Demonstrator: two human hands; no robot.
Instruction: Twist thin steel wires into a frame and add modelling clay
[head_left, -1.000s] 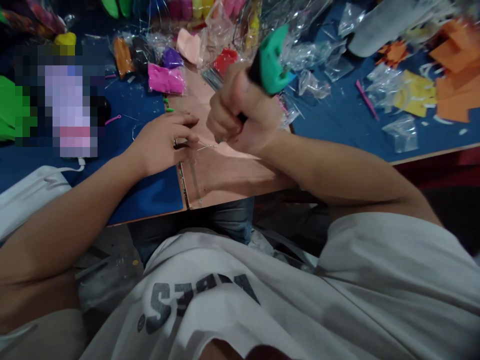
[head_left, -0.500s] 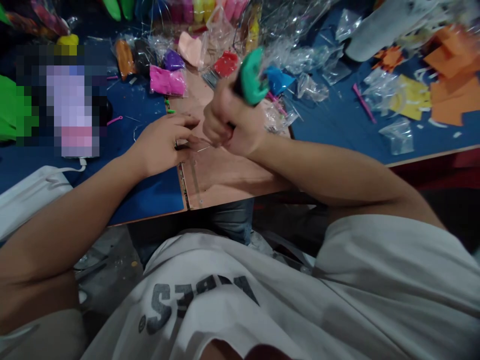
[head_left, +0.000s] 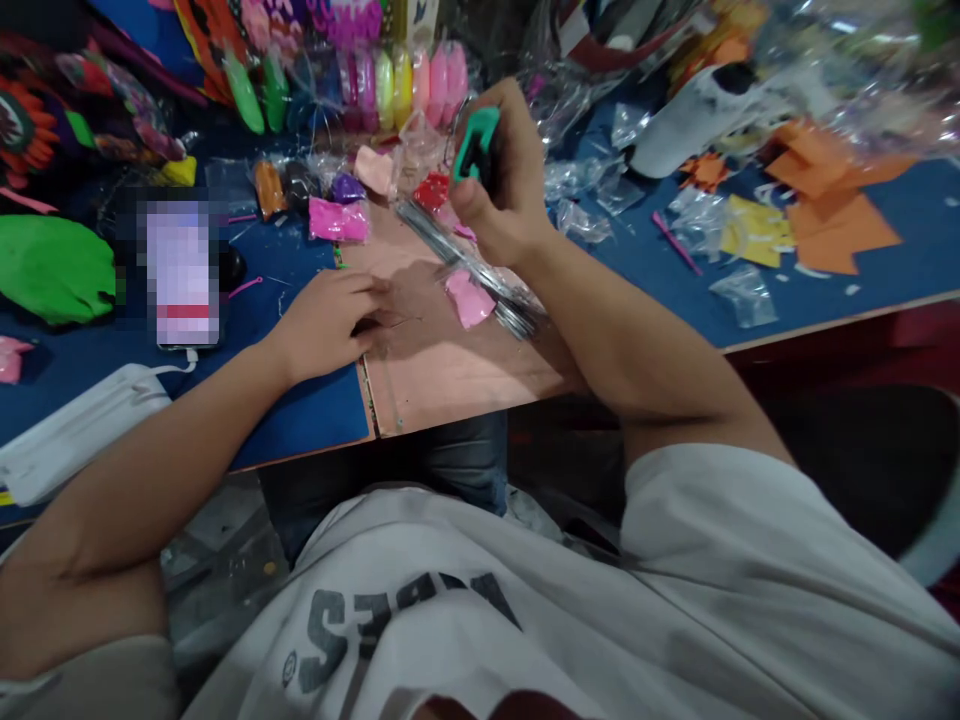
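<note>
My left hand [head_left: 322, 318] rests low over the brown board [head_left: 442, 385], fingers curled together at the tips around a thin wire [head_left: 409, 321] that pokes out to the right. Raised above the board's far right part, my right hand [head_left: 514, 175] grips a tool with teal-and-black handles [head_left: 478, 140]; its working end is hidden by the hand. Below that hand, a bundle of straight silvery wires [head_left: 439, 240] lies slantwise on the board. A small pink packet [head_left: 470, 300] sits at the bundle.
Behind the board are a magenta packet [head_left: 339, 220], a red packet [head_left: 432, 190] and several colourful clay packs [head_left: 405, 85]. A phone [head_left: 182, 270], a white power bank [head_left: 86, 430] and a green piece [head_left: 56, 268] are at left. Orange sheets [head_left: 840, 225] and plastic scraps lie right.
My right hand has moved up and away from my left hand, turning the tool, which uncovers the wire bundle and pink packet. My left hand stays at the board. The view has tilted up.
</note>
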